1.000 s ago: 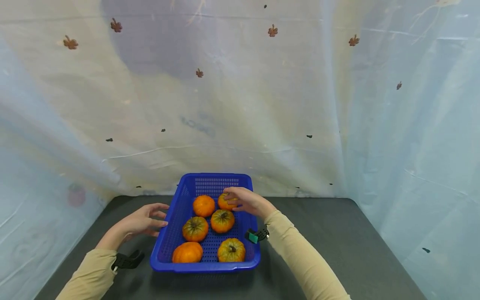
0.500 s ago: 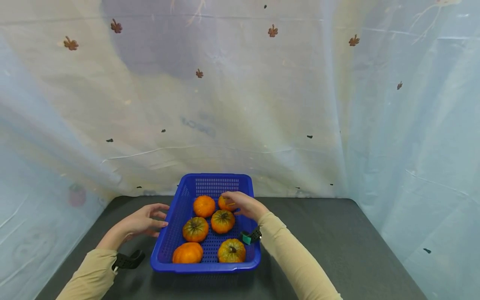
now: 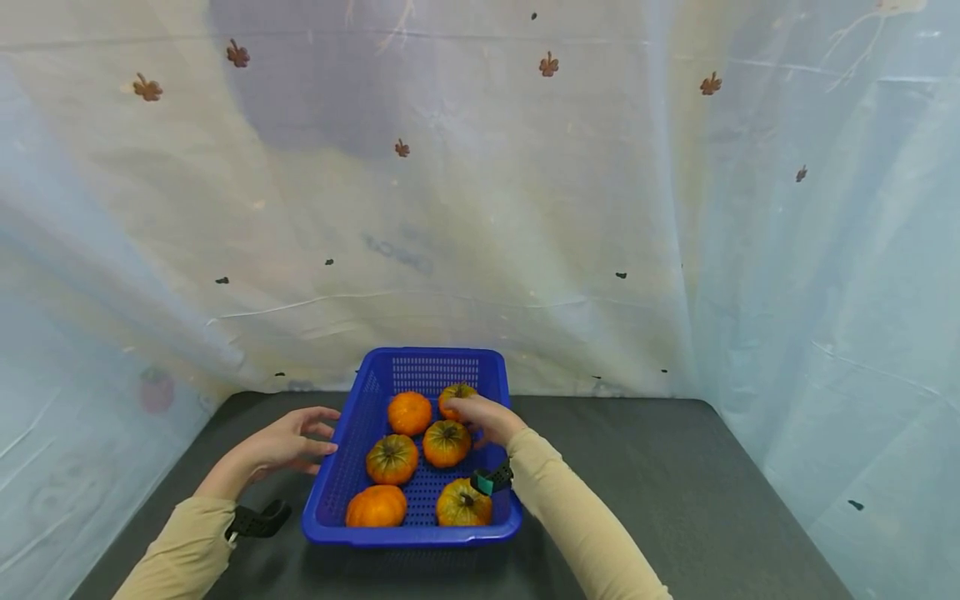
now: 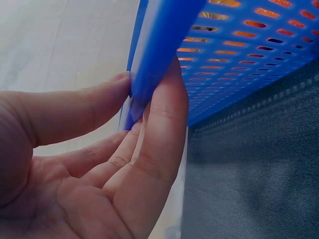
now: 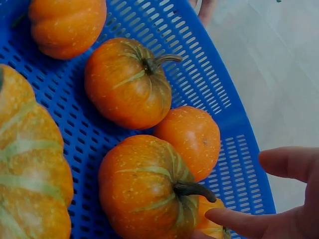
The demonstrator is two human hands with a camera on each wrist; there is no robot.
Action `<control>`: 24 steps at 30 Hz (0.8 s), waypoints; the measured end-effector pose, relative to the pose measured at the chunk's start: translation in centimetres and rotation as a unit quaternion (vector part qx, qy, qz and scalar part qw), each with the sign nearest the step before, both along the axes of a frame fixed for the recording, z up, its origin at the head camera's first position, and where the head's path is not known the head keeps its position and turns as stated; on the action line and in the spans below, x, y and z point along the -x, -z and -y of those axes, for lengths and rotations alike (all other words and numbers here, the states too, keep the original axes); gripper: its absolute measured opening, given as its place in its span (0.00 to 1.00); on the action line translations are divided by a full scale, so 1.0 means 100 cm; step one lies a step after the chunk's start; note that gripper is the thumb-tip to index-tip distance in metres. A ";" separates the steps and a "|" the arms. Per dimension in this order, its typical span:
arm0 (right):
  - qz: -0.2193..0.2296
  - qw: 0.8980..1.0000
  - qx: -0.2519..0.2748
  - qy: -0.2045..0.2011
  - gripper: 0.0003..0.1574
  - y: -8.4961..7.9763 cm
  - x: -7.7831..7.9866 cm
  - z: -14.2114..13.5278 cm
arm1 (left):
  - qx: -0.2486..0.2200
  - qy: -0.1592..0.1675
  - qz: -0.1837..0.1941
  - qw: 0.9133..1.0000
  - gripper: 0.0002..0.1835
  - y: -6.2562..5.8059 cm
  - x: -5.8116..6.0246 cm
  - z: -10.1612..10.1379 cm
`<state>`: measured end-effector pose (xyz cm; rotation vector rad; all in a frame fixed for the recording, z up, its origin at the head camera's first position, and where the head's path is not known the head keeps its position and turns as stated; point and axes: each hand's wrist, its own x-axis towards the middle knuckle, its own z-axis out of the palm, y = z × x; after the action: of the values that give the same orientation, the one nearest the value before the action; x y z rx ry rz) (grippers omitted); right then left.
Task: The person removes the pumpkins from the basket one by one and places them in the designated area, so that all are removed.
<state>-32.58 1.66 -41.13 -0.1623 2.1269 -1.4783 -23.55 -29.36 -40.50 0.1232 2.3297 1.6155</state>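
Observation:
Several small pumpkins lie in a blue plastic basket (image 3: 412, 536). My left hand (image 3: 279, 443) holds the basket's left rim, which passes between thumb and fingers in the left wrist view. My right hand (image 3: 489, 418) reaches over the right side to the back right pumpkin (image 3: 456, 392), its fingers spread and touching or close to it. In the right wrist view a fingertip lies against that pumpkin (image 5: 212, 226), mostly hidden behind a greenish-topped pumpkin (image 5: 144, 186) with a dark stem. An orange pumpkin (image 3: 409, 413) sits to its left.
Nearer in the basket are a green-streaked pumpkin (image 3: 392, 459), an orange one (image 3: 377, 506) and a yellow-green one (image 3: 463, 502). The basket stands on a dark table (image 3: 622, 483). A pale plastic sheet (image 3: 480, 208) hangs behind and at both sides.
My right hand has moved down and slightly nearer over the back right pumpkin. More of that pumpkin's greenish top shows now, and it looks slightly turned. The left hand stays at the rim.

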 end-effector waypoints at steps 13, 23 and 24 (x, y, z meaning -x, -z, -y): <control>0.017 1.000 -0.005 -0.002 0.33 0.007 0.000 0.005 | -0.003 0.003 0.009 1.000 0.35 0.002 0.003 0.002; 0.023 1.000 0.007 0.012 0.35 0.010 0.000 0.006 | -0.004 0.001 0.011 1.000 0.35 0.001 0.002 0.002; 0.025 1.000 0.009 0.013 0.35 0.009 0.000 0.007 | -0.005 0.001 0.011 1.000 0.35 0.001 0.002 0.002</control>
<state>-32.57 1.00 -42.08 -0.1043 2.0841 -1.5003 -23.75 -29.52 -40.63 0.1106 2.3042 1.6197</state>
